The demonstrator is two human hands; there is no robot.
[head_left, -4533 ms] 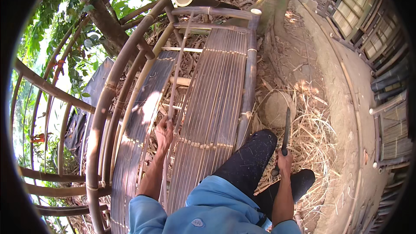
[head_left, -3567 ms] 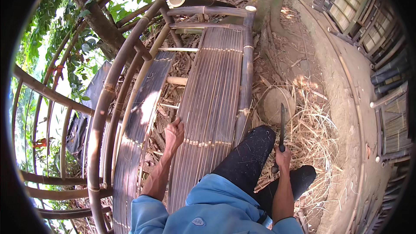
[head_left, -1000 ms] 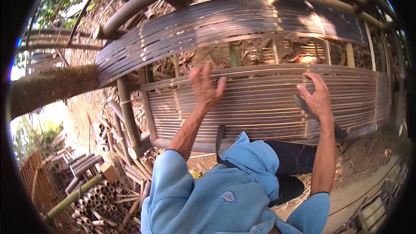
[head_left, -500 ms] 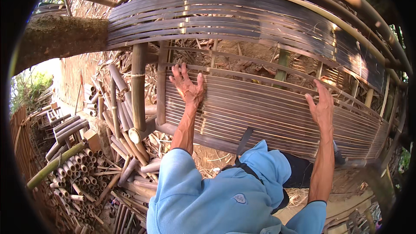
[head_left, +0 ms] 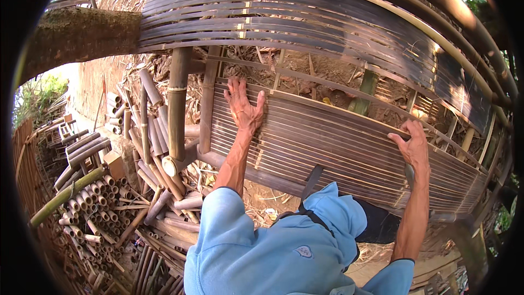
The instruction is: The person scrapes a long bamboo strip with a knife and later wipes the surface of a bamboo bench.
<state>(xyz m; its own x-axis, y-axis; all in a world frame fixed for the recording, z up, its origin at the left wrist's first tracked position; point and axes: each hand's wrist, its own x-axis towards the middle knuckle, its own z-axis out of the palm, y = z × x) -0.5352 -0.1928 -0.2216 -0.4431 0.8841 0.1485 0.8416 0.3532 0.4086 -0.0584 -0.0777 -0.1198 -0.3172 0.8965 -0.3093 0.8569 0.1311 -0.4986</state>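
My left hand lies flat with fingers spread on the dark bamboo slat panel of a curved bamboo frame, near its left end. My right hand presses on the panel's upper edge toward the right end. A dark knife blade sticks out below its palm, pinned against the slats. A second, curved slat panel arches above both hands. My blue sleeves and a dark strap show at the bottom.
A thick bamboo post stands left of the panel. Several cut bamboo tubes are piled at the lower left. A tree trunk crosses the upper left. Dry leaves and earth show through the frame's gaps.
The view has swung round from along the frame to facing its side. My left hand shifted left on the slats; my right hand went from hanging with the knife to pressing on the panel.
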